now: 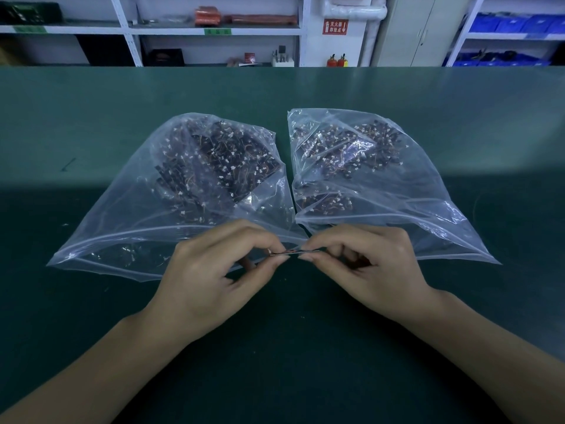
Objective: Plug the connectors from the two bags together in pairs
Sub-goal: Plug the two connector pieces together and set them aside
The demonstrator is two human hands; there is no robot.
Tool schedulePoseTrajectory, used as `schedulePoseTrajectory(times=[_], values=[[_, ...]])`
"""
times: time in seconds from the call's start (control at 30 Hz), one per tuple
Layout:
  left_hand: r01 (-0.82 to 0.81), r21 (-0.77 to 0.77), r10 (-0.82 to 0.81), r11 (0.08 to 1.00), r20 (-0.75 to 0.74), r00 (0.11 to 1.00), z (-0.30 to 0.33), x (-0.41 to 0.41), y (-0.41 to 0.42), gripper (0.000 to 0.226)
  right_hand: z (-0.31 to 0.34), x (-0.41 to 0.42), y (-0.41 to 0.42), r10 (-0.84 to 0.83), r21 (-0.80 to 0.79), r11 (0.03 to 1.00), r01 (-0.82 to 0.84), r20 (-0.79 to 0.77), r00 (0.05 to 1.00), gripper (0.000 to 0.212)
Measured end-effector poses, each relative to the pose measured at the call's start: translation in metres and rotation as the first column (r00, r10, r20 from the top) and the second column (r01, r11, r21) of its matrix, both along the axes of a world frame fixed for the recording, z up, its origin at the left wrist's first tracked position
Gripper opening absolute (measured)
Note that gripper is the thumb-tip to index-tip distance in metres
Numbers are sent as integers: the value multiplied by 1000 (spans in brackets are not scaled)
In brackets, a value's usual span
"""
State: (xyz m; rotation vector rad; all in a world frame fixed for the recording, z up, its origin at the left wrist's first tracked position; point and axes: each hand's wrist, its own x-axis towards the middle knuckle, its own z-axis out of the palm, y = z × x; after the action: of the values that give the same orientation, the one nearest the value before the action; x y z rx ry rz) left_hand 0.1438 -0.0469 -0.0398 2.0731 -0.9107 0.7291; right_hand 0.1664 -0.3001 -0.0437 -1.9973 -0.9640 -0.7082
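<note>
A dark green table [91, 301] fills most of the view, its near part in shadow. Beyond it stand white shelves [214, 29] with green label strips whose text is too blurred to read, and a red wall sign [335, 27] with white Chinese characters and a downward arrow — the characters are too small to make out.

Two clear plastic bags lie side by side, almost touching at the middle: the left bag [122, 228] and the right bag [412, 209], each holding a heap of dark wired connectors with small white plugs, blurred by the film.

In front of the bags the left hand [211, 280] and right hand [373, 270] meet, each pinching one end of a thin connector pair [293, 253] between thumb and forefinger — whether the two halves are mated is hidden by the fingertips.
</note>
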Motion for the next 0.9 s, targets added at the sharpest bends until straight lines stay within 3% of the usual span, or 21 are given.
schedulePoseTrajectory(times=[0.9], values=[[-21,16,21,1000,15,1000,1,0,0,8,1,-1,1,10,1,1000,-10,-27,1000,8]])
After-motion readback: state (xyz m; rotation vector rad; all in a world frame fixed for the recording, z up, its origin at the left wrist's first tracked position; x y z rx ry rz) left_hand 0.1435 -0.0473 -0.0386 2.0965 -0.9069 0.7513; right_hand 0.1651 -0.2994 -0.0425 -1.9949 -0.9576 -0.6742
